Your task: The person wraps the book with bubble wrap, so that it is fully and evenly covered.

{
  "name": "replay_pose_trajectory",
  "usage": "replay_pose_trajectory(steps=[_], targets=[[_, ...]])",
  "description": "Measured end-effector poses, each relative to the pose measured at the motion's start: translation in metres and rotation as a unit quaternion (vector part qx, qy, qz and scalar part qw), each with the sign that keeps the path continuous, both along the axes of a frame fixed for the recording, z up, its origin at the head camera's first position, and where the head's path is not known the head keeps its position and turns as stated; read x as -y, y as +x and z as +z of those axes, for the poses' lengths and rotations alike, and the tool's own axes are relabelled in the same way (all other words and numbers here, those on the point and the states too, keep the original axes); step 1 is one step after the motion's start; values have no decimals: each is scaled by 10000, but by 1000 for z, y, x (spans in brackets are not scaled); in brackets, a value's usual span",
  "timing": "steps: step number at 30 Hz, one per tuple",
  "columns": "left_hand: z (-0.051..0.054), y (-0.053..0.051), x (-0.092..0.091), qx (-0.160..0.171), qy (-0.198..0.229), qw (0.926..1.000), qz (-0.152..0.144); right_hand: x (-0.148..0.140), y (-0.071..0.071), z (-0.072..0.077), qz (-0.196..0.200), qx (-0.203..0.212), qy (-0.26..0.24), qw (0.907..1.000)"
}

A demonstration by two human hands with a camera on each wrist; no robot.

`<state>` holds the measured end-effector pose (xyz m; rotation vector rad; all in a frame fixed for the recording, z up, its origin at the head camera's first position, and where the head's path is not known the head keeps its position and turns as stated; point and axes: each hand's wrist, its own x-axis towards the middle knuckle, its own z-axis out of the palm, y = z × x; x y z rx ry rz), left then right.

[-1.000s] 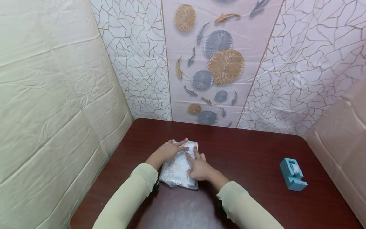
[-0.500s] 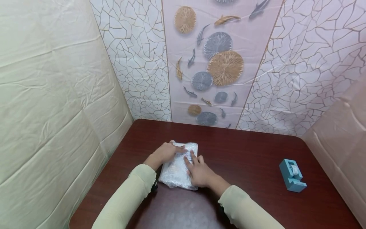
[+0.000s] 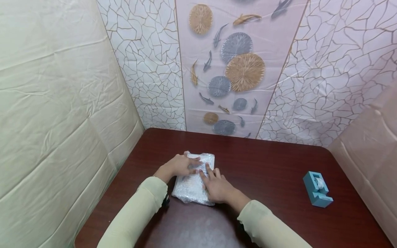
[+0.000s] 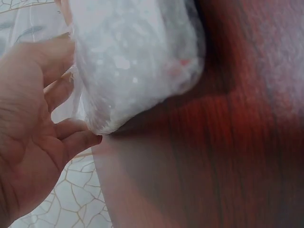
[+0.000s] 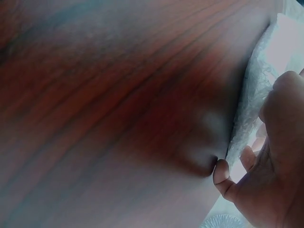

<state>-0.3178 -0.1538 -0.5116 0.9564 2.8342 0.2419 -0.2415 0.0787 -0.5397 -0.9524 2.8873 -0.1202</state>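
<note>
Smoothing and pressing down the clear wrap on the package (image 3: 190, 190) looks like the step in hand. The package lies flat on the desk (image 3: 263, 165), a little toward nine o'clock of its middle. The left hand (image 3: 180, 166) rests on the ten o'clock side and the right hand (image 3: 218, 188) on the three o'clock side, both with fingers spread across the top rather than clenched. The next move probably calls for one hand to pin the wrap, freeing the other for the tape dispenser (image 3: 315, 191), well apart at three o'clock.
</note>
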Motion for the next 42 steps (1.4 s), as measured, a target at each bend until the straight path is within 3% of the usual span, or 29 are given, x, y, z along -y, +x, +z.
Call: replay_pose_trajectory(steps=[14,22,29,30,36,37,42], targets=[[-5,7,1,77,-27,9998,-195,-2,4,-3,53,-188,-152,9997],[-13,11,1,276,47,9992,-279,-3,4,-2,542,-583,-108,9968],[-14,13,3,66,258,9981,-562,-2,2,-5,675,-702,-65,9952],[-18,11,5,-16,330,9975,-628,-2,2,-4,673,-682,-57,9954],[-16,9,4,43,187,9982,-562,-2,3,-4,661,-566,-55,9962],[-10,11,2,157,106,9986,-497,-2,3,-4,654,-550,-42,9963],[-8,7,4,382,100,9983,-424,-3,2,-4,630,-540,-144,9964]])
